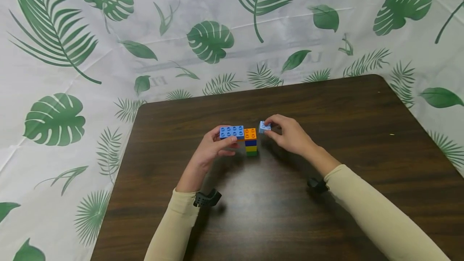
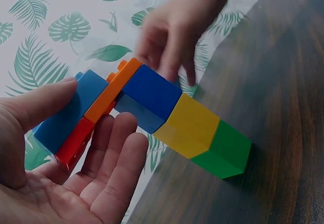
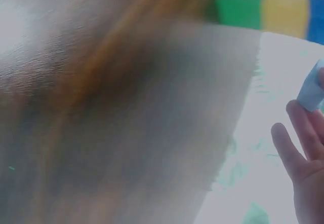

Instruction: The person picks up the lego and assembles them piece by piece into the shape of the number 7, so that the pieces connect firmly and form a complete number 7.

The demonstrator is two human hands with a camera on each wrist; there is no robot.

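Observation:
A small tower stands on the table, with green [image 2: 225, 150], yellow [image 2: 190, 125] and dark blue [image 2: 149, 95] toy building bricks from the bottom up. On top, an orange brick [image 1: 250, 133] reaches out to the left. A longer blue brick [image 1: 232, 131] sits over its left part, and a red brick [image 2: 76, 140] shows underneath in the left wrist view. My left hand [image 1: 211, 148] pinches this overhanging part, thumb on the blue brick. Just right of the tower and apart from it, my right hand [image 1: 291, 137] pinches a small light blue brick [image 1: 264, 127].
The dark wooden table [image 1: 232, 220] extends around the tower, its far edge close to a white leaf-patterned cloth [image 1: 163, 11]. Dark wrist straps are on the left wrist [image 1: 206, 198] and right wrist [image 1: 317, 185].

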